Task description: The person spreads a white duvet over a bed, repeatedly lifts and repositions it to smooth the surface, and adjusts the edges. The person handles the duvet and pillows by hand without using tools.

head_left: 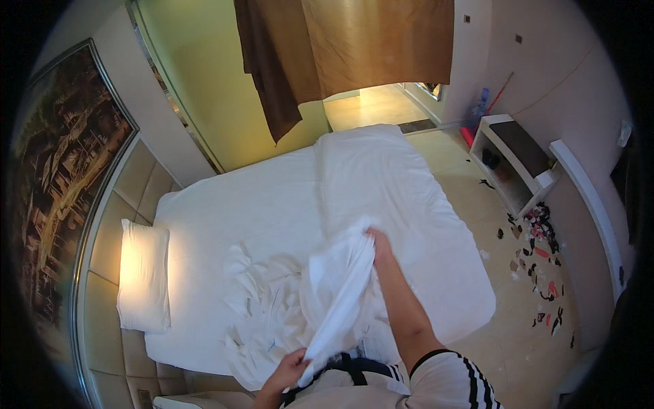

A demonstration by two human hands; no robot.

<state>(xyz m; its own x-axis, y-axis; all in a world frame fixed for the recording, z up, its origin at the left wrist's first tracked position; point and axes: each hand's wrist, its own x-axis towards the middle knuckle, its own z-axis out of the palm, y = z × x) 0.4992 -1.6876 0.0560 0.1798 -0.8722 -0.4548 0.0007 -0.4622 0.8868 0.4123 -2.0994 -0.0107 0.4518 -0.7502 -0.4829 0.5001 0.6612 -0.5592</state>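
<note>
Between my two hands a white bed sheet is stretched over the near side of the bed. My left hand is closed on its lower end, close to my body. Farther out, my right hand grips the upper end with the arm extended over the mattress. The sheet's loose part lies in a crumpled heap left of the held stretch. Beneath it is the bed, covered in smooth white bedding, with a folded-looking white layer across its right part.
A white pillow leans by the padded headboard at left, below a framed picture. Brown cloth hangs beyond the bed. To the right stand a low white cabinet and scattered small dark and red scraps on the floor.
</note>
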